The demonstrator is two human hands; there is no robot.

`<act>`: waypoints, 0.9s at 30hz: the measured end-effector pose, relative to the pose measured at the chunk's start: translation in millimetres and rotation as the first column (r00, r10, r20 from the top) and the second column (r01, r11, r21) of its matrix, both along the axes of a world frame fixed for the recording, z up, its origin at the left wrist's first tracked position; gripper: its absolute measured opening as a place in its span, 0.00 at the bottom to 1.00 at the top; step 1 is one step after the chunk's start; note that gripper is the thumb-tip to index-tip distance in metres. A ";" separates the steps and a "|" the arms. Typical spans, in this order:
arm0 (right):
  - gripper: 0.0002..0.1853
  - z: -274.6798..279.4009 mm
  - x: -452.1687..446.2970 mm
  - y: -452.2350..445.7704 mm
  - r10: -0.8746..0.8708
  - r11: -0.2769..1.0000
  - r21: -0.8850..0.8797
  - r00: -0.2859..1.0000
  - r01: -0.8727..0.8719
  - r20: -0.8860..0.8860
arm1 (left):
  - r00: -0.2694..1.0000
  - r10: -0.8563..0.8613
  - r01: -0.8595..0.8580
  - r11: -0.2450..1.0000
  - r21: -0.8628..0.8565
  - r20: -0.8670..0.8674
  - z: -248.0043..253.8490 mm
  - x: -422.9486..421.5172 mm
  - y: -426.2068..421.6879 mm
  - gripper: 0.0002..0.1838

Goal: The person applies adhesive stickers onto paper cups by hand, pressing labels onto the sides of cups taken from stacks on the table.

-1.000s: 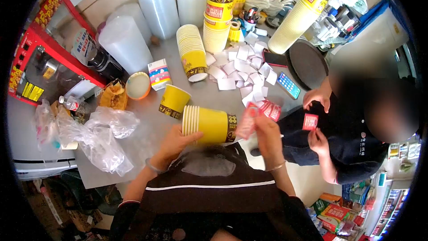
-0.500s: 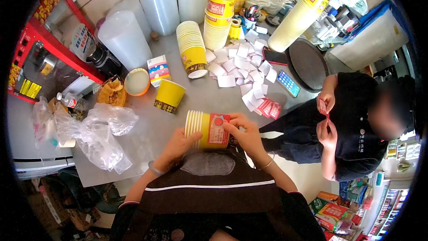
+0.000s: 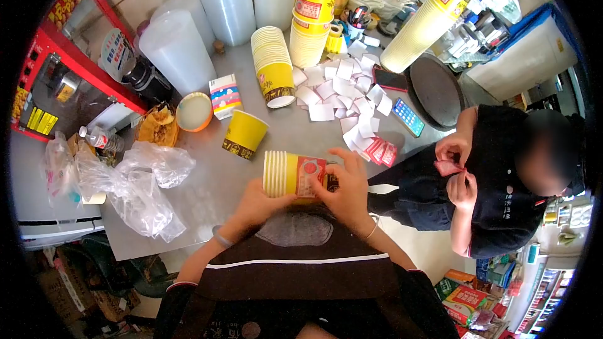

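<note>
My left hand (image 3: 259, 206) holds a stack of yellow paper cups (image 3: 276, 172) lying on its side, with the rims toward the left. A red label (image 3: 310, 174) lies against the outer cup, and my right hand (image 3: 345, 191) presses on it with the thumb while its fingers reach over the cup's right part. Just behind the stack, a single yellow cup (image 3: 245, 133) rests tilted on the table. White label backings (image 3: 342, 91) are scattered farther back, with several red labels (image 3: 380, 150) at their near end.
A person (image 3: 502, 176) at the right handles a red label. Cup stacks (image 3: 273, 66) stand and lie at the back, near a phone (image 3: 408, 117) and a round black tray (image 3: 434, 91). Plastic bags (image 3: 141, 194), an orange-rimmed bowl (image 3: 194, 112) and a red cabinet (image 3: 69, 81) are on the left.
A red label came from the right in my right hand onto the cup stack, and my right thumb now presses it. The other person's hands came together around their label.
</note>
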State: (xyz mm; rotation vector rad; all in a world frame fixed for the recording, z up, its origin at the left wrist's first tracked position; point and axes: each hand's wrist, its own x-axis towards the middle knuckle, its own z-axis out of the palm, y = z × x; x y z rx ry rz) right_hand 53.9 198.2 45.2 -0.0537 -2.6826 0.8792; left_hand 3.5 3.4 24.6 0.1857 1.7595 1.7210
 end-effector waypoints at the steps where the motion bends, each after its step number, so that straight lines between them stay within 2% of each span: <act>1: 0.16 4.5 -0.8 -1.9 -0.004 0.986 0.164 0.998 0.014 -0.062 | 0.998 -0.003 0.002 1.000 -0.027 -0.060 -5.6 -1.3 -0.3 0.19; 4: 0.25 19.4 -10.2 -3.8 -0.237 0.962 0.081 0.944 0.261 -0.228 | 0.989 -0.023 0.009 0.995 -0.101 -0.143 -8.9 -1.5 -4.3 0.17; 5: 0.27 18.6 -9.6 0.5 -0.021 0.990 0.131 0.976 0.051 -0.217 | 0.988 -0.034 0.015 0.992 -0.125 -0.153 -9.1 -1.5 -5.2 0.17; 7: 0.31 13.5 -6.0 13.3 0.405 0.904 0.217 0.900 -0.368 -0.161 | 0.983 -0.032 0.014 0.995 -0.098 -0.181 -3.6 0.5 -4.3 0.16; 10: 0.33 2.1 -7.0 5.7 0.420 0.902 0.072 0.904 -0.425 0.076 | 0.958 -0.063 0.044 0.996 -0.074 -0.281 -6.2 4.4 -5.0 0.16; 11: 0.33 1.1 -10.1 13.8 0.357 0.934 -0.094 0.894 -0.345 0.269 | 0.942 -0.072 0.054 0.996 -0.065 -0.328 -8.2 4.4 -4.5 0.16; 13: 0.34 -1.4 -13.8 37.8 0.292 0.933 -0.354 0.723 -0.070 0.627 | 0.949 -0.110 0.090 0.993 -0.082 -0.296 -7.6 5.2 -7.8 0.16; 15: 0.36 -29.8 -1.7 51.0 0.224 0.954 -0.264 0.925 -0.143 0.306 | 0.968 -0.095 0.084 0.995 -0.056 -0.234 -5.7 2.2 -8.5 0.16; 16: 0.37 -35.1 4.8 50.2 0.193 0.963 -0.213 0.973 -0.163 0.125 | 0.982 -0.064 0.061 0.998 -0.023 -0.177 -5.4 2.8 -8.7 0.15; 17: 0.45 -35.8 10.2 49.6 0.210 0.810 -0.574 0.974 -0.124 0.087 | 0.992 -0.039 0.040 0.999 0.009 -0.118 -4.6 2.5 -8.0 0.15; 20: 0.53 -29.3 17.1 31.6 0.258 0.469 -0.879 0.965 -0.090 0.039 | 0.975 -0.026 0.048 0.994 0.094 -0.221 4.0 -3.5 -0.8 0.13; 21: 0.58 -31.4 19.0 32.2 0.240 0.555 -0.831 0.963 -0.030 0.125 | 0.989 -0.039 0.057 0.991 0.122 -0.144 6.1 -4.8 -0.1 0.14; 23: 0.57 -28.7 17.8 35.5 0.242 0.505 -0.863 0.960 0.002 0.143 | 0.998 -0.066 0.063 0.983 0.174 0.013 8.4 -6.4 -2.5 0.15; 24: 0.57 -28.4 18.0 36.4 0.245 0.475 -0.880 0.957 0.021 0.155 | 0.996 -0.089 0.091 0.982 0.164 -0.019 7.4 -7.6 -4.0 0.17; 27: 0.55 -33.9 16.8 41.7 0.213 0.543 -0.840 0.967 0.001 0.140 | 0.986 -0.122 0.136 0.983 0.125 -0.111 7.5 -14.9 -1.9 0.22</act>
